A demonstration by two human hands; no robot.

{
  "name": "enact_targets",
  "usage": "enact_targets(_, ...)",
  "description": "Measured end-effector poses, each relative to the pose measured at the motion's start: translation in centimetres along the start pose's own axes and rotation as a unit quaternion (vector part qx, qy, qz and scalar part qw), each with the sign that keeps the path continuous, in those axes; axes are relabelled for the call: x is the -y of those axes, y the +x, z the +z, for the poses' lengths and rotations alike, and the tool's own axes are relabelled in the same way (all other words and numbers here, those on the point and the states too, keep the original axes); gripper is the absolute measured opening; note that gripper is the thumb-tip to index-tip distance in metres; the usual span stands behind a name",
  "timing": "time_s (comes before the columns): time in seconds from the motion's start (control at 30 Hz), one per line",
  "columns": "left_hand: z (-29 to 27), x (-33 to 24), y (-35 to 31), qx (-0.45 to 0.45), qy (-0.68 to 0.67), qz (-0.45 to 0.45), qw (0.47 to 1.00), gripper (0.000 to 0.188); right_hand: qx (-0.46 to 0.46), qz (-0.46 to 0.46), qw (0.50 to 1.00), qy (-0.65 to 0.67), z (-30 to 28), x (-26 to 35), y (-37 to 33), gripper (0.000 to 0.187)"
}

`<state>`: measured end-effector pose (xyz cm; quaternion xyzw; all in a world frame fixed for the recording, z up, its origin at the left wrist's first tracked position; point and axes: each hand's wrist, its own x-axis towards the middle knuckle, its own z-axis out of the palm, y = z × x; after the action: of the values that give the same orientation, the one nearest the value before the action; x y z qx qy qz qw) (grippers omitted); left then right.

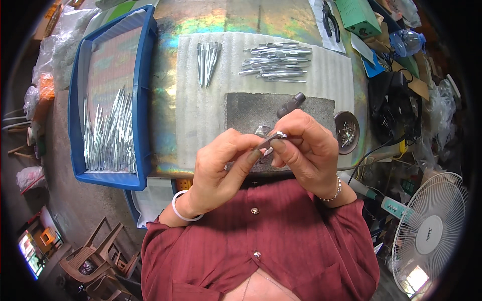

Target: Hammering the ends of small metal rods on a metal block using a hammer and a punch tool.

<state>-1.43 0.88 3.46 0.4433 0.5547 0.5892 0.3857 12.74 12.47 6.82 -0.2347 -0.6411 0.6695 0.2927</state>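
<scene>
My left hand [221, 163] and my right hand [309, 153] meet in front of my chest, both closed in a pinch. Between their fingertips is a small slim metal piece [282, 135] with a shiny end; the fingers cover most of it. Just beyond my right hand, a dark, rounded tool handle [291, 104] lies over the grey rough mat [251, 108]. A clear, shiny bit [262, 130] shows behind my left fingertips. To the right of my right hand stands a round brown dish [346, 116] of tiny metal parts.
On the white foam sheet [188, 115] lie a small group of slim metal strips [207, 62] and a larger pile [276, 61]. A blue tray [146, 100] at left holds many strips. Pliers [330, 24], a green box [357, 17] and a fan [429, 233] are at right.
</scene>
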Motion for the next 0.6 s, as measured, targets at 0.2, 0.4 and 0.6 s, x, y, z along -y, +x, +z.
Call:
enact_targets(0.2,0.7,0.1,-0.2,-0.005,-0.015,0.006,1.000,0.012,0.080,-0.037,0.991,-0.097,-0.5,-0.6,-0.5,0.014)
enact_targets(0.4,1.0,-0.3,-0.2,0.014,-0.074,0.000,0.997,0.017,0.013,-0.021,0.997,-0.080,0.2,-0.3,-0.9,0.012)
enact_targets(0.6,0.8,-0.2,-0.1,0.022,-0.063,0.005,0.998,0.018,0.020,-0.030,0.996,-0.078,-0.2,-0.4,-0.7,0.013)
